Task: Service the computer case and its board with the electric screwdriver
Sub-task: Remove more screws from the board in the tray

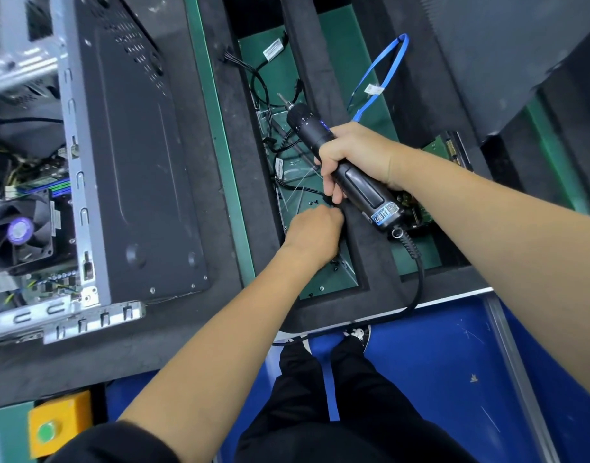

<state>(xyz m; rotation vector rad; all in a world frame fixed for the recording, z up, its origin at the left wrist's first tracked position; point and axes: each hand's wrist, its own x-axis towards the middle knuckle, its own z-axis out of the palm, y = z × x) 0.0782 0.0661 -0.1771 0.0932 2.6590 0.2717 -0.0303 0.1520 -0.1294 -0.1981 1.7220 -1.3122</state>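
Reaching into the parts tray (337, 285), my left hand (312, 233) has its fingers curled down among the loose screws (315, 202); whether they already pinch one I cannot tell. My right hand (355, 158) grips the electric screwdriver (340, 165), bit raised. I'd take one screw only, then turn to the computer case (133, 155) well to the left.
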